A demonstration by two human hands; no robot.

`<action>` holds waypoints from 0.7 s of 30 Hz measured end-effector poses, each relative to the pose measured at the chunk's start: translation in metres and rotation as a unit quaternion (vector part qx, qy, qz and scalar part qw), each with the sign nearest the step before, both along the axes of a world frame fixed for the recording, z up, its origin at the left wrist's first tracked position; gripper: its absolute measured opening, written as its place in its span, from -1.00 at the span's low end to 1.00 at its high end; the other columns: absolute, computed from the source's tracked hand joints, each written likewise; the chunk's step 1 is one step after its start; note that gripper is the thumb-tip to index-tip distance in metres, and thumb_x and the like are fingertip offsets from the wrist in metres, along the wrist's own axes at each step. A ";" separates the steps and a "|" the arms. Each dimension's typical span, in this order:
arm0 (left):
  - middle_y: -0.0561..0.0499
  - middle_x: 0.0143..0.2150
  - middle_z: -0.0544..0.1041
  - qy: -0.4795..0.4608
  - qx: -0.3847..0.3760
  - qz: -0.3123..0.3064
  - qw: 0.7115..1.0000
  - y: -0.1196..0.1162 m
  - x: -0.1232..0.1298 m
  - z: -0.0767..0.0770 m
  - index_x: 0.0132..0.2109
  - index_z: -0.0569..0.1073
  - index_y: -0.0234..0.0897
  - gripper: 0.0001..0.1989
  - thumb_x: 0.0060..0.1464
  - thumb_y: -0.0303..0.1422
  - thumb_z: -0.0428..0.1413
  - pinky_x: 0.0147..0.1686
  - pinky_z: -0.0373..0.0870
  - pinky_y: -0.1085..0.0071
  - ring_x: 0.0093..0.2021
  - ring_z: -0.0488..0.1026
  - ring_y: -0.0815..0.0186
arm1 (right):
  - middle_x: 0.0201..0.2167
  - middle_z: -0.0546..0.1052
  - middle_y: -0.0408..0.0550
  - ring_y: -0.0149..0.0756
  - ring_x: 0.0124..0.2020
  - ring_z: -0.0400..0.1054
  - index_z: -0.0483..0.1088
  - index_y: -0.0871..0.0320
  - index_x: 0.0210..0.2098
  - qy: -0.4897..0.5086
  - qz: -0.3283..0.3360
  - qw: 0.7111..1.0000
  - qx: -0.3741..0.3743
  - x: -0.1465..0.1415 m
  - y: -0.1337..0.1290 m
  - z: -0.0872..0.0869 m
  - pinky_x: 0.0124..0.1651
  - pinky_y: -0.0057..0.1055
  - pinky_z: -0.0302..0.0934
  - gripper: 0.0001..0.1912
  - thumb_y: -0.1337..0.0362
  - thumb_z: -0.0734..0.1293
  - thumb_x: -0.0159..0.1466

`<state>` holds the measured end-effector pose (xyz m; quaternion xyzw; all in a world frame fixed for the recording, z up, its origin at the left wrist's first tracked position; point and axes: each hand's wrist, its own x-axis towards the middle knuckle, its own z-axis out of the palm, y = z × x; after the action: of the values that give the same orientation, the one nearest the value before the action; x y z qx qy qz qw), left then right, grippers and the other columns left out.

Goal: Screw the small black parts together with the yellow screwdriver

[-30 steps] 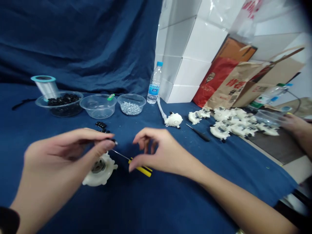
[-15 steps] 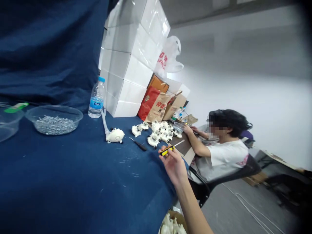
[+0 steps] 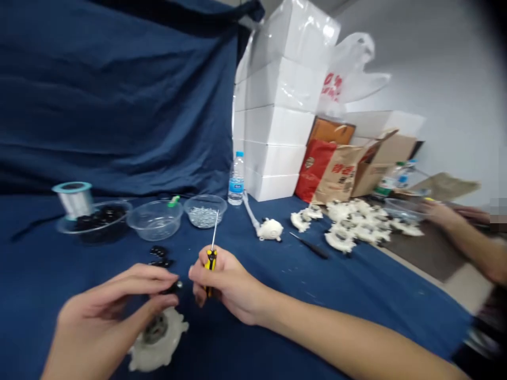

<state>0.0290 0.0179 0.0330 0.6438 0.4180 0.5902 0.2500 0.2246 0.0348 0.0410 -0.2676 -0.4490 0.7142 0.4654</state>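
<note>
My right hand [image 3: 229,282] is closed around the yellow and black handle of a screwdriver [image 3: 211,261], its shaft pointing up. To its left, my left hand [image 3: 114,303] pinches a small black part [image 3: 173,288] with a shiny spot at its end. Under the left fingers a cream plastic housing [image 3: 168,343] with a grey round centre lies on the blue cloth, partly hidden by the hand. Just beyond the fingertips lie a few loose black parts [image 3: 159,252].
A bowl of black parts [image 3: 106,216] with a spool [image 3: 73,199], a clear bowl [image 3: 155,224] and a bowl of screws [image 3: 205,214] line the back. A water bottle [image 3: 236,182], white boxes [image 3: 273,126], another screwdriver [image 3: 311,246] and several cream housings [image 3: 356,224] stand rightward, near a co-worker's arm [image 3: 463,232].
The view has swung left. My right hand has come back from the cream housings with the screwdriver, now upright. My left hand has come into view, holding a small black part over a housing.
</note>
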 end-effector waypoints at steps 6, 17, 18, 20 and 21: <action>0.14 -0.38 0.68 -0.020 0.002 -0.057 0.998 -0.005 0.010 0.009 -0.45 0.65 -0.02 -0.76 -0.19 -0.55 0.34 -0.37 0.58 0.60 -0.37 0.62 0.34 | -0.63 0.25 -0.39 -0.57 -0.67 0.08 0.07 0.10 -0.39 0.010 0.098 0.994 -0.051 -0.006 -0.003 -0.008 -0.58 -0.60 0.06 -0.45 0.21 0.58 0.06; 0.15 -0.42 0.65 -0.026 -0.028 -0.088 0.995 -0.014 0.018 0.003 -0.44 0.62 -0.07 -0.80 -0.05 -0.54 0.27 -0.44 0.49 0.60 -0.43 0.57 0.40 | -0.64 0.17 -0.40 -0.62 -0.67 -0.08 0.07 0.15 -0.52 -0.084 0.043 0.995 0.037 0.005 -0.003 -0.001 -0.62 -0.60 -0.14 -0.46 0.32 0.58 0.02; 0.14 -0.43 0.64 -0.029 -0.031 -0.088 0.995 -0.016 0.020 0.004 -0.45 0.61 -0.09 -0.81 -0.05 -0.53 0.28 -0.44 0.48 0.59 -0.43 0.57 0.39 | -0.64 0.17 -0.40 -0.62 -0.65 -0.06 0.07 0.15 -0.53 -0.099 0.035 0.993 0.054 0.006 -0.003 0.001 -0.60 -0.59 -0.12 -0.45 0.33 0.59 0.00; 0.12 -0.46 0.63 -0.031 -0.044 -0.088 0.995 -0.019 0.024 0.006 -0.47 0.60 -0.12 -0.86 -0.05 -0.48 0.30 -0.43 0.46 0.58 -0.44 0.56 0.38 | -0.65 0.20 -0.39 -0.60 -0.63 -0.03 0.06 0.15 -0.55 -0.128 0.027 0.988 0.086 0.010 -0.001 0.005 -0.57 -0.57 -0.09 -0.43 0.33 0.61 -0.05; 0.11 -0.47 0.61 -0.030 -0.053 -0.086 0.994 -0.020 0.025 0.008 -0.49 0.58 -0.13 -0.87 -0.04 -0.44 0.30 -0.43 0.46 0.57 -0.45 0.55 0.38 | -0.65 0.22 -0.38 -0.59 -0.63 -0.02 0.06 0.15 -0.55 -0.142 0.025 0.984 0.101 0.011 -0.001 0.007 -0.56 -0.56 -0.08 -0.42 0.32 0.62 -0.07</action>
<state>0.0536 -0.0023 0.0406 0.6452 0.3840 0.5623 0.3466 0.2359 0.0338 0.0481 -0.3068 -0.5871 0.6311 0.4036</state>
